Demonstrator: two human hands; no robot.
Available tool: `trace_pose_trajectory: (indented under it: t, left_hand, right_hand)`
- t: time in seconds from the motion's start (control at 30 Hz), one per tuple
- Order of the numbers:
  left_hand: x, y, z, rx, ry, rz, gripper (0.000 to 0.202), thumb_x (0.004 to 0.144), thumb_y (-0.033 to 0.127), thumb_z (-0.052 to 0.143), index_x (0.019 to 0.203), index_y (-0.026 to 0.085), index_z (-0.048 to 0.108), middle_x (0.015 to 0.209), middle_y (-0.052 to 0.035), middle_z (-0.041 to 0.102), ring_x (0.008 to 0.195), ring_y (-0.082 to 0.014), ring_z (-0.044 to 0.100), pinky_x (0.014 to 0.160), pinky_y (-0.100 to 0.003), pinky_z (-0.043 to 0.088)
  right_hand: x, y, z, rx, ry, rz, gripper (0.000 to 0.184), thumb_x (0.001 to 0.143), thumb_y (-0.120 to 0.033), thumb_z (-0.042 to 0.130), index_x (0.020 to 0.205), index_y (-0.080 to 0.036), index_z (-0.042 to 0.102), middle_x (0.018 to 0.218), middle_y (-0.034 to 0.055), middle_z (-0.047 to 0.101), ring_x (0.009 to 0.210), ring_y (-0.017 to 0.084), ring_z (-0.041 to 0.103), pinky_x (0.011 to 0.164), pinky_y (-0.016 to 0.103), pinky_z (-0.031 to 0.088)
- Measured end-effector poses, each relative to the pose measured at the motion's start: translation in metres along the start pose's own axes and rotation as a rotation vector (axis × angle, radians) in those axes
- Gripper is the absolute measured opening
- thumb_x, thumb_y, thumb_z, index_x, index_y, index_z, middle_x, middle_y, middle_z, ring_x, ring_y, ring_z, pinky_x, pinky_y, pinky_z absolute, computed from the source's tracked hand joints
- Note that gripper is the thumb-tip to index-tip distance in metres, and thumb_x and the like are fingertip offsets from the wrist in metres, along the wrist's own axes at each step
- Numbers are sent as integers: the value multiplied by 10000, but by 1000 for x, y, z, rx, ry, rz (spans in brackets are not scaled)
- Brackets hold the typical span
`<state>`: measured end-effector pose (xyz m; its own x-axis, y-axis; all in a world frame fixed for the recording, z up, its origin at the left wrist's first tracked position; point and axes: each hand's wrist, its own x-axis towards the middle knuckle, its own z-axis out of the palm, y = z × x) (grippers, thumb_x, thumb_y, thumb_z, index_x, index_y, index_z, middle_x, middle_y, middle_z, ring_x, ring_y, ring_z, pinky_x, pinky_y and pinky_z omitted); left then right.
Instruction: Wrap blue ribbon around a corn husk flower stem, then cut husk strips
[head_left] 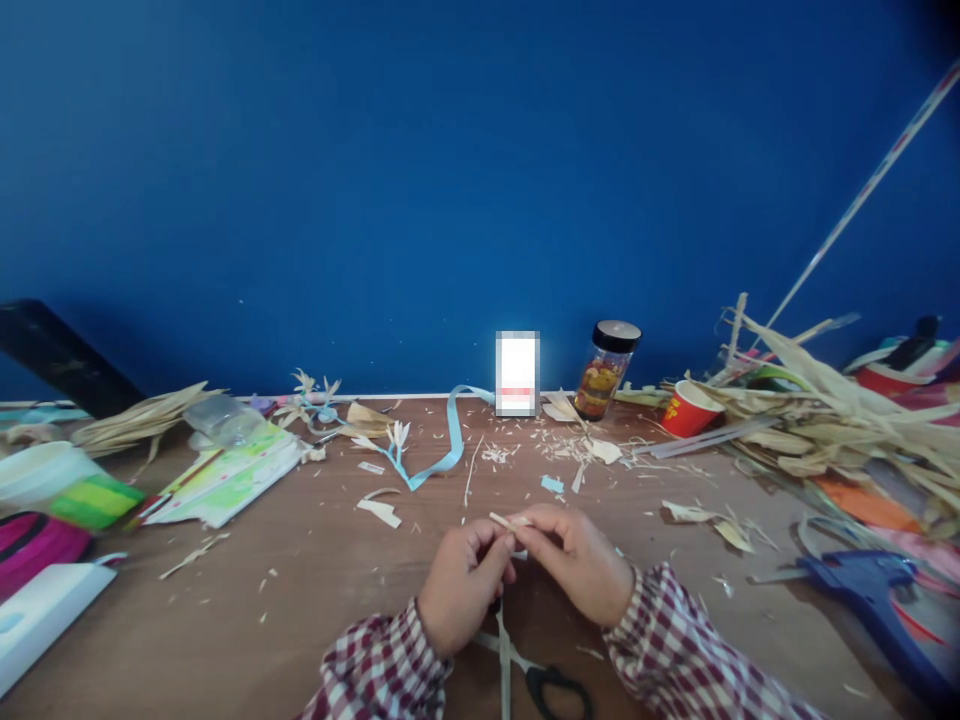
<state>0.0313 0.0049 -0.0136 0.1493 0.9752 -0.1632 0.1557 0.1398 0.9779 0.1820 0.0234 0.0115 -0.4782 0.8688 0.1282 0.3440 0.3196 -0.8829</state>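
Observation:
Low in the middle of the head view, my left hand (463,582) and my right hand (583,568) meet with fingertips pinched together. Both are closed on a thin pale strip (501,521) that looks like rolled dried corn husk. Its far end pokes out past the fingers; the rest is covered by them. Below my left hand, a long narrow pale band (505,672) runs down toward the front edge of the view. Scissors (556,690) with black handles lie on the table under that band, their blades partly hidden.
Husk scraps litter the brown table (300,620). A light blue ribbon (452,430) with husk flowers (394,447) lies ahead, near a lidded jar (606,370). At right are a red paper cup (690,408), piled husks (817,420) and a blue glue gun (870,585). A painted sheet (232,480) is left.

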Motion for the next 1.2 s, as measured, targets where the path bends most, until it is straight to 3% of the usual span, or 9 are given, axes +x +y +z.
trace_pose_trajectory:
  t: [0.2,0.33,0.4,0.53,0.63,0.77,0.87,1.07,1.2]
  left_hand:
    - [-7,9,1,48,3,23,284,790,358,472,683,132,607,448,33,489,383,-65,366,401,-184,266]
    - [-16,19,3,6,-104,74,304,775,391,509,721,126,649,489,3,546,431,-76,425,446,-189,319]
    - [-14,18,2,-64,-50,44,326,774,419,503,759,126,645,494,12,533,421,-69,412,433,-183,309]
    - [0,8,-4,-224,167,-42,347,765,443,498,812,120,613,487,54,451,381,-49,328,392,-171,232]
    - [5,2,-6,-171,144,-8,337,761,446,504,791,125,603,488,53,456,388,-56,338,397,-178,236]
    - [-1,4,-2,22,62,51,330,770,429,494,663,132,590,483,32,489,421,-75,394,428,-190,286]
    - [-3,5,1,16,21,39,330,768,435,489,707,132,607,490,33,498,414,-75,390,424,-190,287]
    - [0,3,1,-31,42,-31,304,754,414,497,670,135,584,477,35,492,394,-71,372,407,-190,269]
    - [0,2,-1,38,59,19,316,773,385,468,568,152,529,466,31,474,411,-79,381,427,-199,288]
  right_hand:
    - [4,13,-3,-145,81,20,258,862,-273,433,899,-208,680,810,27,685,774,166,611,721,273,460]
    - [11,33,-24,-377,295,57,273,854,-293,432,918,-180,673,894,79,674,835,202,602,757,327,453]
    - [13,34,-33,-342,357,46,277,850,-295,434,966,-174,655,937,85,660,856,198,596,768,324,456]
    - [7,13,-29,-61,234,119,338,838,-350,443,1133,-208,530,984,60,620,508,101,540,439,220,436]
    - [0,-2,-14,51,75,167,320,815,-324,483,1112,-212,520,996,52,613,406,57,460,370,190,377]
    - [-1,-4,-3,-14,69,54,202,830,-263,481,956,-211,629,831,14,646,622,123,578,579,226,457]
    - [1,1,-3,-21,92,-12,219,854,-255,456,907,-217,666,821,12,657,801,158,593,732,258,446]
    - [1,2,-3,26,73,-9,238,859,-263,452,984,-226,652,897,21,667,844,159,597,770,258,443]
    - [-1,2,2,7,49,-1,224,845,-250,469,956,-212,659,904,24,668,852,169,596,784,268,444]
